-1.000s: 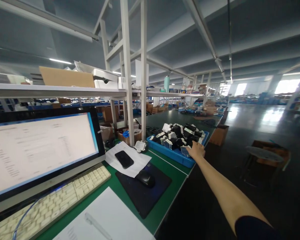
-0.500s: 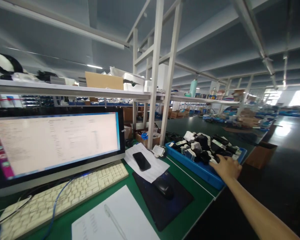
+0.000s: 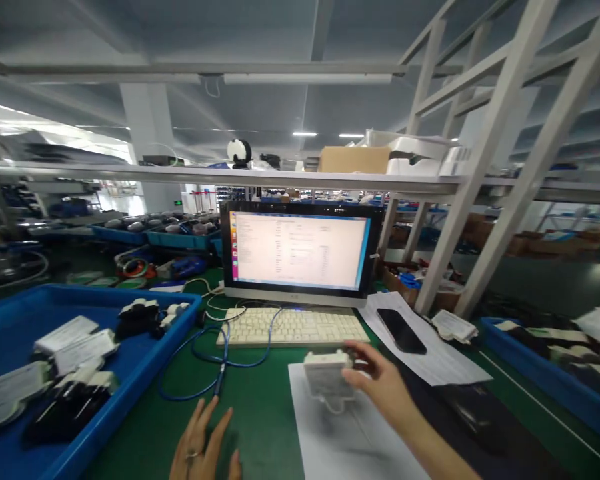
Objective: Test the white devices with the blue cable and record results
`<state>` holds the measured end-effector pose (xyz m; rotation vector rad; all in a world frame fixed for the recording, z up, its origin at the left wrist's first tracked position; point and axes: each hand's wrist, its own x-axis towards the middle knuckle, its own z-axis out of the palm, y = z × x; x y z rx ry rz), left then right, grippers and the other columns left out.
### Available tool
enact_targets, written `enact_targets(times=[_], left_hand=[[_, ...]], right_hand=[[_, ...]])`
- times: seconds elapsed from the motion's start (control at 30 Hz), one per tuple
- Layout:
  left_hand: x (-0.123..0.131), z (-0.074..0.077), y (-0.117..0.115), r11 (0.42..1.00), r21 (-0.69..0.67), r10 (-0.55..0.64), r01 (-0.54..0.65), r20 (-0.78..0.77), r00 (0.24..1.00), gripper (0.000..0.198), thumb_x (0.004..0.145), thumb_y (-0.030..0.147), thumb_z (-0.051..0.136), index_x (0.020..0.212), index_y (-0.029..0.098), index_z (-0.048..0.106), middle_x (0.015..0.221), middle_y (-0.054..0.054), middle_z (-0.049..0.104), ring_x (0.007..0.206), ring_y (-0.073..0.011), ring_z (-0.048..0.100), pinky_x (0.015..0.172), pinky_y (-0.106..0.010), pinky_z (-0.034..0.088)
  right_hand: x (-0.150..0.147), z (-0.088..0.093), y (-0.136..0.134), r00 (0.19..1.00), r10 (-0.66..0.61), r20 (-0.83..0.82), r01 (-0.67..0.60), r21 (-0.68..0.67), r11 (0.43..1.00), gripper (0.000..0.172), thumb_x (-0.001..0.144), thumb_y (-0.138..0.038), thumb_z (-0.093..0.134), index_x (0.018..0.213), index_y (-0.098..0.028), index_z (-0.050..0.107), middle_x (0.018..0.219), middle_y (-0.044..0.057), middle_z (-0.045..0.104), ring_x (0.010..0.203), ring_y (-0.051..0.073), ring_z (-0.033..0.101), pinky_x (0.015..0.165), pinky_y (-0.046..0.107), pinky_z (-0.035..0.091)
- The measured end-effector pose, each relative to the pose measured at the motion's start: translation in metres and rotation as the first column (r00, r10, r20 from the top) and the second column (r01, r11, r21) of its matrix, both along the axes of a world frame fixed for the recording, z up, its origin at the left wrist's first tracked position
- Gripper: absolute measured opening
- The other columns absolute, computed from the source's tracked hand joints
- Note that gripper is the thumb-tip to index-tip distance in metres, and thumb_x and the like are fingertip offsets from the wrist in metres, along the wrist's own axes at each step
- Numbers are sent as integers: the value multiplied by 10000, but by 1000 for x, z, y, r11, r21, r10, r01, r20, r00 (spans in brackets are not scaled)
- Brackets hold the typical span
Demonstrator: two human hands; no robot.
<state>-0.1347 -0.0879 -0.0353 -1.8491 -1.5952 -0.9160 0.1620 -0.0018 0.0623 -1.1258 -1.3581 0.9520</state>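
Note:
My right hand (image 3: 380,390) grips a small white boxy device (image 3: 326,377) and holds it above a sheet of paper (image 3: 350,433) on the green bench (image 3: 260,407). At the bottom edge, my left hand (image 3: 205,450) hovers over the bench with its fingers spread, holding nothing. A cream keyboard (image 3: 293,327) and a lit monitor (image 3: 300,250) stand just beyond both hands. To the right, a blue tray (image 3: 555,387) holds several black and white devices.
A blue tray (image 3: 130,373) at the left holds several similar devices. A blue cable (image 3: 215,360) loops in front of the keyboard. A black phone (image 3: 401,330) lies on papers beside white frame posts (image 3: 480,200). A shelf (image 3: 230,177) with a cardboard box (image 3: 354,160) runs overhead.
My right hand has come back from the right blue tray with a white device, now held over the paper. The view has swung left, bringing my left hand and the left tray in.

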Motion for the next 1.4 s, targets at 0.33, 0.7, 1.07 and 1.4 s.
enact_targets(times=[0.33, 0.7, 1.07, 1.4], left_hand=[[4, -2, -3, 1000, 18, 5, -5, 20, 1000, 446, 760, 215, 501, 1204, 205, 468, 1316, -103, 409, 1238, -299, 367, 908, -425, 436], [20, 40, 28, 992, -79, -102, 100, -30, 994, 461, 779, 236, 541, 1234, 264, 473, 1414, -76, 289, 1295, -329, 250, 971, -503, 377], [10, 32, 53, 915, -259, -275, 308, 155, 949, 331, 757, 114, 571, 1066, 227, 533, 1452, -104, 154, 1283, -297, 304, 957, -442, 426], [7, 35, 38, 903, -212, -342, 374, 174, 924, 341, 794, 157, 534, 1124, 241, 513, 1417, -123, 204, 1276, -296, 318, 956, -436, 428]], right_hand=[[-139, -73, 50, 955, 227, -190, -255, -137, 957, 450, 480, -474, 749, 826, -202, 657, 799, 61, 666, 812, 264, 606, 749, 400, 470], [-82, -55, 44, 918, 64, -392, -145, -181, 973, 503, 579, -500, 698, 983, -213, 613, 868, 51, 659, 704, 175, 593, 534, 251, 452], [-58, -46, 35, 525, 96, -845, -345, -108, 933, 291, 697, -448, 592, 789, -174, 617, 451, -79, 381, 326, 40, 224, 300, 154, 159], [-53, -51, 39, 469, 63, -881, -342, -116, 933, 274, 714, -438, 572, 770, -175, 619, 447, -81, 354, 327, 35, 225, 298, 149, 162]])
